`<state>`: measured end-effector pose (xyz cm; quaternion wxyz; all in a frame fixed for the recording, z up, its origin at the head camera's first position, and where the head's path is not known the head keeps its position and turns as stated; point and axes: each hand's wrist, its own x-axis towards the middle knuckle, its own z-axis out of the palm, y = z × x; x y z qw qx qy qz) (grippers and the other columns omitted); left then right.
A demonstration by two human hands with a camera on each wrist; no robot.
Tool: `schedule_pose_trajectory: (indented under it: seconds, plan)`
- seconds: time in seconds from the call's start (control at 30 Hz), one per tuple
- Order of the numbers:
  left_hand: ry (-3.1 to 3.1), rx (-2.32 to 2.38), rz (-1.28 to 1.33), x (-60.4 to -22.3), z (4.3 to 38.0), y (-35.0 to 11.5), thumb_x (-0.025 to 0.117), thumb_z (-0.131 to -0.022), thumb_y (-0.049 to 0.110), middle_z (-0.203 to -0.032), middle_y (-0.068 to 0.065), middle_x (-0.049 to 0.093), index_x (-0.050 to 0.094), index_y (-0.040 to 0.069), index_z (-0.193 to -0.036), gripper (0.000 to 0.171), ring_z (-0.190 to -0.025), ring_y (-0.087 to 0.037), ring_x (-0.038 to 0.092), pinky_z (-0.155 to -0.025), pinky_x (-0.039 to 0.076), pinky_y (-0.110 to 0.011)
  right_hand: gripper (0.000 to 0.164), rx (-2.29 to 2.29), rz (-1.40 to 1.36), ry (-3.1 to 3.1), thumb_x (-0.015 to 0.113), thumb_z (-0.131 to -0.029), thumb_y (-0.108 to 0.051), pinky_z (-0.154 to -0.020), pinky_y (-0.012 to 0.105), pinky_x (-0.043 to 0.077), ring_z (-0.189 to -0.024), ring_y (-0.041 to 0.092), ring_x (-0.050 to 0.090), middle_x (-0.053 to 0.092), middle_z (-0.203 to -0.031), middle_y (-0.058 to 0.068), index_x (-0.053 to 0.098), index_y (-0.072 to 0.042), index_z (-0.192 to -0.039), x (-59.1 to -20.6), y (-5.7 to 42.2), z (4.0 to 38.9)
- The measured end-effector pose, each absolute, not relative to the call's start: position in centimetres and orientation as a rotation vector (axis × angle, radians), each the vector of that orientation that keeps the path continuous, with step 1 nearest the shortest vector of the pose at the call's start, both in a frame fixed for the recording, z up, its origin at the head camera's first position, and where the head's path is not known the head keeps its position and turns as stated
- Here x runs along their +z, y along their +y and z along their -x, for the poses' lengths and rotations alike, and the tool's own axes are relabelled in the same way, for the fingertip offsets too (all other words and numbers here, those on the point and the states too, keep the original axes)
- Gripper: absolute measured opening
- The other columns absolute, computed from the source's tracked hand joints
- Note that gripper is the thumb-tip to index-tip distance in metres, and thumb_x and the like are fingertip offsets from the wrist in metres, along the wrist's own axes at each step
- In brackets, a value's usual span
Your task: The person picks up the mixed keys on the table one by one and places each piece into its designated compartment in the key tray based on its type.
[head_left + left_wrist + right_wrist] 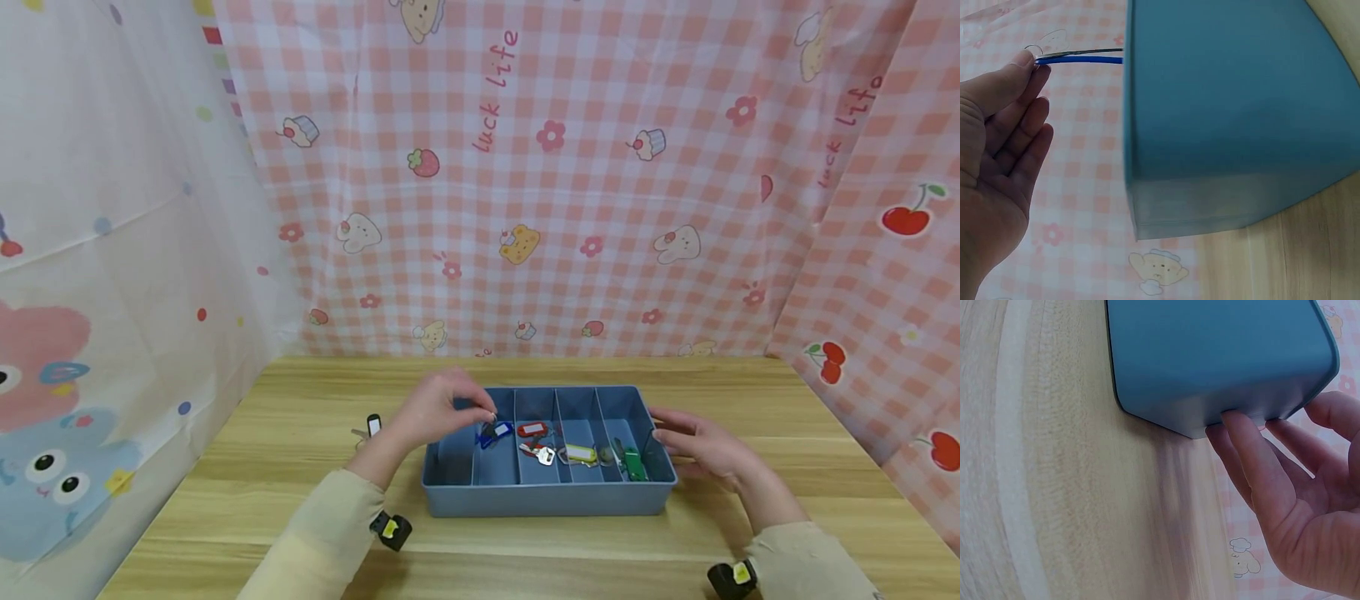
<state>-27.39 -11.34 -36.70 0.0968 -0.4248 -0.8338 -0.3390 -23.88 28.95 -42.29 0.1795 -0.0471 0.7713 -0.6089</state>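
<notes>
My left hand point(438, 408) is over the left part of a grey-blue divided box point(547, 502). Its thumb and index finger pinch the ring of a key with a blue key tag point(497, 432); the left wrist view shows tag and key reaching past the box's rim. At the other end, my right hand point(701, 446) rests its fingertips against the outer end wall, fingers mostly extended. Inside the box, a red key tag point(533, 429) and a silver key point(545, 456) share one compartment. Further right lie a yellow key tag point(581, 453) and a green key tag point(634, 464).
A black key tag point(373, 426) with a white label lies on the wooden table point(547, 554), left of the box and close to my left wrist. Thin dividers split the box crosswise. A pink checked cloth point(525, 192) hangs behind the table.
</notes>
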Motion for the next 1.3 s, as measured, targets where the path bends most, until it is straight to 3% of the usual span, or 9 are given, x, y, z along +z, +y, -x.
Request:
schedule_pose_trajectory:
  seconds: [0.27, 0.57, 0.97, 1.3]
  plan:
    - [-2.536, -0.962, 1.304, -37.0, 27.7, -11.0, 0.077, -0.088, 0.014, -0.085, 0.008, 0.071, 0.079, 0.011, -0.087, 0.004, -0.081, -0.008, 0.059, -0.071, 0.054, -0.036, 0.067, -1.719, 0.142, 2.178, 0.057, -0.102, -0.020, -0.090, 0.048, 0.053, -0.113, 0.031, 0.058, 0.036, -0.145, 0.037, 0.021, 0.006, -0.153, -42.2, 29.0, 23.9]
    - [-2.652, -0.877, 1.272, -37.3, 28.2, -10.6, 0.076, -0.089, 0.016, -0.083, 0.011, 0.069, 0.079, 0.013, -0.087, 0.005, -0.080, -0.008, 0.056, -0.070, 0.049, -0.025, 0.068, -1.698, 0.141, 2.187, 0.057, -0.102, -0.021, -0.091, 0.049, 0.052, -0.115, 0.033, 0.057, 0.035, -0.146, 0.037, 0.021, 0.006, -0.153, -42.2, 29.0, 23.9]
    - [-2.752, -0.814, 1.261, -37.4, 29.0, -10.2, 0.077, -0.088, 0.017, -0.080, 0.016, 0.067, 0.079, 0.018, -0.084, 0.005, -0.079, -0.008, 0.055, -0.072, 0.048, -0.027, 0.066, -1.695, 0.146, 2.197, 0.056, -0.102, -0.020, -0.090, 0.048, 0.053, -0.115, 0.033, 0.057, 0.035, -0.146, 0.037, 0.022, 0.007, -0.152, -42.3, 29.0, 23.9]
    - [-2.789, -0.823, 1.279, -37.5, 29.3, -10.2, 0.078, -0.088, 0.017, -0.079, 0.014, 0.067, 0.079, 0.011, -0.087, 0.006, -0.079, -0.009, 0.055, -0.074, 0.048, -0.028, 0.067, -1.687, 0.144, 2.211, 0.057, -0.102, -0.021, -0.090, 0.048, 0.053, -0.115, 0.033, 0.058, 0.037, -0.145, 0.036, 0.023, 0.007, -0.152, -42.3, 29.0, 23.8]
